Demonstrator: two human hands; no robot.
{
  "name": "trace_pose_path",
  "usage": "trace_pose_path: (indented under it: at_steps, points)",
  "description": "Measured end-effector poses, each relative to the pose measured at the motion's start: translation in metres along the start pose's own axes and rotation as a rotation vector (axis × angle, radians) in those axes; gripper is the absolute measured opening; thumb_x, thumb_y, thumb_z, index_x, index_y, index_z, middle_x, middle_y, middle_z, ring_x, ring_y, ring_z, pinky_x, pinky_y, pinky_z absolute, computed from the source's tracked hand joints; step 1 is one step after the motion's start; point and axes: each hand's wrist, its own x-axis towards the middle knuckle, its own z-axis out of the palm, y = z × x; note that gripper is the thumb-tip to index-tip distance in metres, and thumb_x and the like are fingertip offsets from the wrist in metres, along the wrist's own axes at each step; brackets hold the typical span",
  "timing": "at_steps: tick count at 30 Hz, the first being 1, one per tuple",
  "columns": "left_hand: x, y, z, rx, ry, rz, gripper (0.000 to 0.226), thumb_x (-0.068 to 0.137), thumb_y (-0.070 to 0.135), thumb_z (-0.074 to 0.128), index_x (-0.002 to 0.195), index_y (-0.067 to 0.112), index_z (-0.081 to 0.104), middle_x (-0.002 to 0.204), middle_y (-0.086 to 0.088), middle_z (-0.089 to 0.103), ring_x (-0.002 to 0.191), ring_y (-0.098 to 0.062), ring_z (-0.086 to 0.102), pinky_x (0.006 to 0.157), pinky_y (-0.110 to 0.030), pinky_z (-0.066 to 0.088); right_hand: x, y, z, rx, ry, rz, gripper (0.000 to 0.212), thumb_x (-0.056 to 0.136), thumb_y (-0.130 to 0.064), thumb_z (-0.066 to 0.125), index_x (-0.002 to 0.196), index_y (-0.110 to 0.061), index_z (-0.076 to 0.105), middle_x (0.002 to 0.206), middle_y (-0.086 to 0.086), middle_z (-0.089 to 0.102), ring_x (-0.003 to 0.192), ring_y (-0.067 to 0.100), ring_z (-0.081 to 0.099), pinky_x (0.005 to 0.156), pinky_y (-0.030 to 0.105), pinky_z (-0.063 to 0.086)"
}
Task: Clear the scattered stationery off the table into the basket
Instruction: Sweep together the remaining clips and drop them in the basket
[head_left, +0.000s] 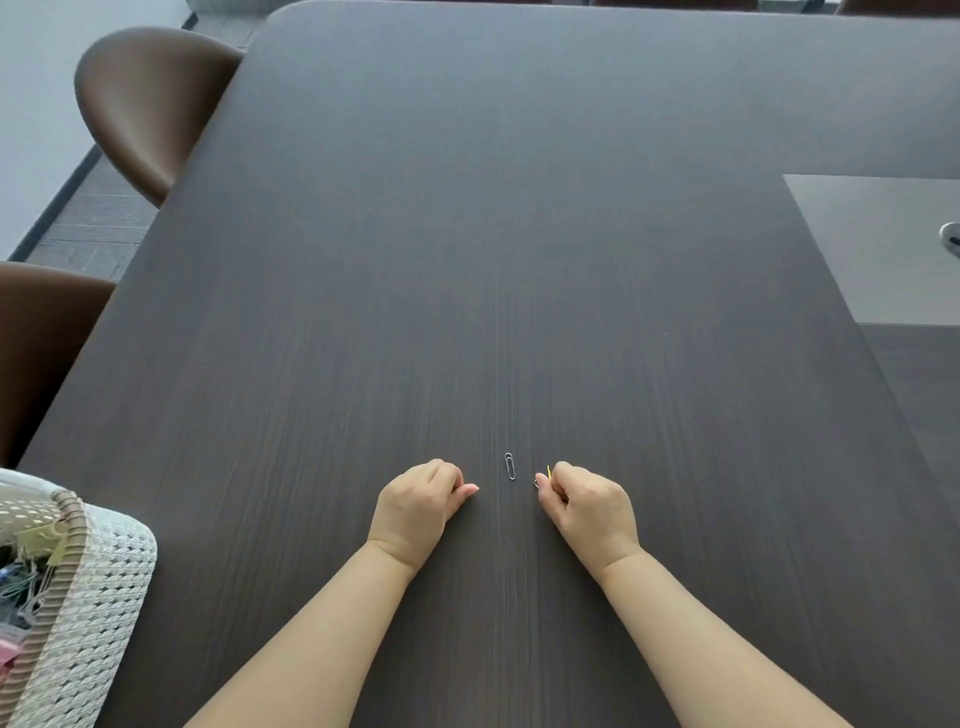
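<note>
A silver paper clip (510, 466) lies on the dark wooden table (519, 260), between my two hands. My right hand (587, 506) rests just right of it, fingers closed on small clips: a yellow tip (548, 471) and a silver loop stick out of the fingers. My left hand (418, 506) rests just left of the loose clip, curled into a loose fist with the thumb pointing at it; nothing shows in it. A white woven basket (104, 571) with a brown rim stands at the lower left table edge, holding clips and other stationery.
Two brown chairs (150, 104) stand along the table's left side. A grey inset panel (872, 249) with a round metal fitting sits at the right edge of the table.
</note>
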Motion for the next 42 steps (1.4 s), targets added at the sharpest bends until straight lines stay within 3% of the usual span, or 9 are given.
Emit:
trace_pose_path:
  at_steps: [4, 9, 13, 16, 22, 26, 30, 35, 42]
  points:
    - [0.005, 0.005, -0.013, -0.116, -0.027, -0.092, 0.054, 0.096, 0.050, 0.026, 0.063, 0.014, 0.049, 0.053, 0.004, 0.050, 0.043, -0.013, 0.044, 0.042, -0.022, 0.036, -0.014, 0.006, -0.015, 0.179, -0.088, 0.192, 0.038, 0.083, -0.043, 0.041, 0.058, -0.018, 0.027, 0.045, -0.008, 0.023, 0.044, 0.018, 0.028, 0.046, 0.023, 0.025]
    - [0.015, 0.012, -0.080, -0.170, 0.075, -0.185, 0.049, 0.093, 0.050, 0.033, 0.064, 0.014, 0.052, 0.053, 0.009, 0.048, 0.045, -0.010, 0.038, 0.045, -0.020, 0.031, -0.001, -0.030, -0.046, 0.345, -0.080, 0.204, 0.042, 0.089, -0.024, 0.056, 0.058, -0.016, 0.029, 0.048, -0.008, 0.026, 0.049, 0.016, 0.027, 0.050, 0.031, 0.027]
    - [-0.007, -0.016, -0.176, -0.107, 0.188, -0.254, 0.038, 0.086, 0.045, 0.046, 0.065, 0.014, 0.054, 0.054, 0.008, 0.051, 0.053, -0.014, 0.043, 0.048, -0.024, 0.037, 0.024, -0.115, -0.067, 0.516, -0.059, 0.068, 0.042, 0.089, -0.028, 0.053, 0.058, -0.013, 0.029, 0.050, -0.007, 0.026, 0.052, 0.015, 0.025, 0.051, 0.031, 0.027]
    - [-0.046, -0.057, -0.243, 0.015, 0.217, -0.360, 0.047, 0.086, 0.052, 0.042, 0.065, 0.013, 0.057, 0.054, 0.005, 0.054, 0.046, -0.008, 0.043, 0.043, -0.013, 0.030, 0.033, -0.198, -0.068, 0.617, -0.106, -0.081, 0.039, 0.087, -0.033, 0.048, 0.059, -0.011, 0.030, 0.050, -0.007, 0.024, 0.052, 0.015, 0.025, 0.050, 0.028, 0.024]
    - [-0.133, -0.129, -0.315, 0.037, 0.055, -0.592, 0.040, 0.075, 0.061, 0.056, 0.064, 0.022, 0.060, 0.059, 0.008, 0.056, 0.051, -0.011, 0.052, 0.045, -0.031, 0.046, 0.027, -0.344, -0.047, 0.637, -0.240, -0.416, 0.036, 0.088, -0.031, 0.049, 0.060, -0.015, 0.033, 0.048, -0.010, 0.029, 0.050, 0.016, 0.027, 0.049, 0.033, 0.030]
    - [-0.163, -0.160, -0.328, -0.099, -0.040, -0.654, 0.025, 0.072, 0.042, 0.066, 0.071, 0.018, 0.068, 0.069, 0.012, 0.058, 0.065, -0.008, 0.057, 0.061, -0.028, 0.048, 0.024, -0.397, -0.027, 0.540, -0.323, -0.479, 0.035, 0.092, -0.029, 0.053, 0.063, -0.012, 0.042, 0.057, 0.002, 0.048, 0.051, 0.024, 0.041, 0.050, 0.032, 0.036]
    - [-0.173, -0.171, -0.338, -0.163, -0.131, -0.627, 0.030, 0.082, 0.042, 0.058, 0.092, 0.017, 0.071, 0.083, 0.012, 0.064, 0.078, -0.006, 0.059, 0.069, -0.024, 0.048, 0.022, -0.416, -0.014, 0.360, -0.458, -0.439, 0.031, 0.092, -0.034, 0.051, 0.072, -0.010, 0.053, 0.068, 0.003, 0.055, 0.061, 0.023, 0.048, 0.056, 0.033, 0.042]
    - [-0.184, -0.173, -0.342, -0.124, -0.182, -0.580, 0.023, 0.091, 0.026, 0.054, 0.111, 0.023, 0.064, 0.110, 0.011, 0.065, 0.098, -0.005, 0.060, 0.079, -0.018, 0.046, 0.017, -0.411, -0.004, 0.342, -0.553, -0.390, 0.019, 0.092, -0.018, 0.052, 0.104, -0.016, 0.067, 0.108, 0.000, 0.062, 0.098, 0.021, 0.057, 0.086, 0.036, 0.049]
    - [-0.174, -0.164, -0.337, -0.065, -0.092, -0.522, 0.007, 0.081, 0.022, 0.068, 0.088, 0.022, 0.068, 0.086, 0.010, 0.066, 0.072, -0.003, 0.059, 0.065, -0.020, 0.052, 0.009, -0.388, -0.010, 0.278, -0.334, -0.332, 0.005, 0.082, -0.022, 0.065, 0.080, -0.018, 0.066, 0.078, -0.009, 0.061, 0.078, 0.014, 0.052, 0.064, 0.024, 0.038]
